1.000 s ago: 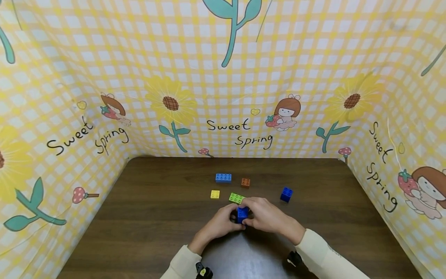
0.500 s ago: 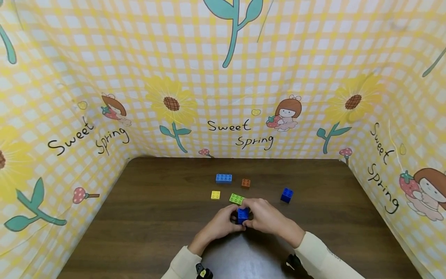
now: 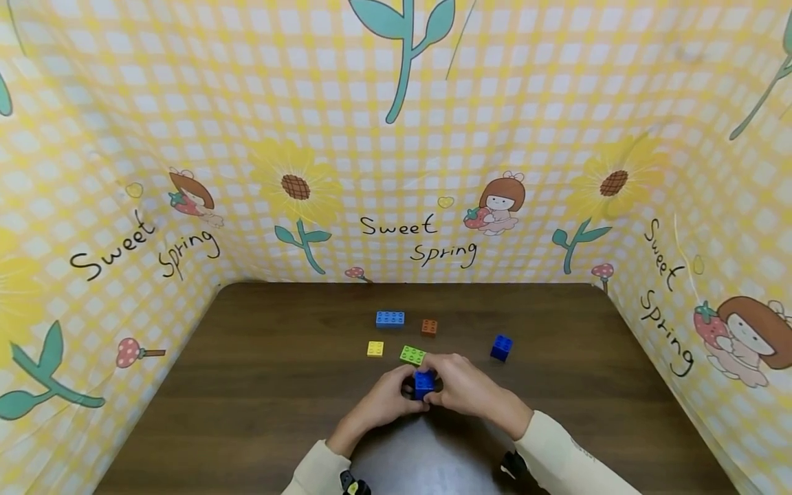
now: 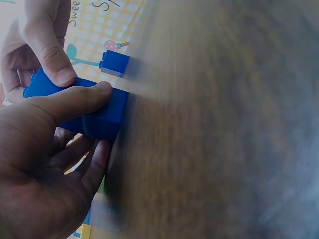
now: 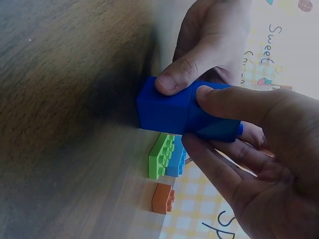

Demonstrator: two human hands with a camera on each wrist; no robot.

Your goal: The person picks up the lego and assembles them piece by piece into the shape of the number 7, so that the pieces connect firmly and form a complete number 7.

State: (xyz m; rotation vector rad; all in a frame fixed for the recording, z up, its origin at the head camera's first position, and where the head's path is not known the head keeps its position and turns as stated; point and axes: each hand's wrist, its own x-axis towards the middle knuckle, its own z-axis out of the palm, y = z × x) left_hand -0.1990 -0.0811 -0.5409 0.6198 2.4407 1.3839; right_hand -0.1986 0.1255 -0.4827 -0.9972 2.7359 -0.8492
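Note:
Two dark blue toy bricks sit one on top of the other, between both hands, near the middle of the table. My left hand pinches the lower blue brick, its thumb flat on the near side. The upper blue brick is gripped by my right hand, thumb on the near face and fingers behind. A thin seam shows between the two in the right wrist view. The stack stands upright at the tabletop; whether it touches the wood is hard to tell. Fingers hide part of its sides.
Just beyond the hands lies a lime green brick. Farther back are a yellow brick, a light blue brick and an orange-brown brick. Another dark blue brick stands to the right. Patterned cloth surrounds the wooden table.
The head view has shifted slightly, so the whole scene sits a little farther left. Both hands keep their hold on the stacked bricks, with no clear movement.

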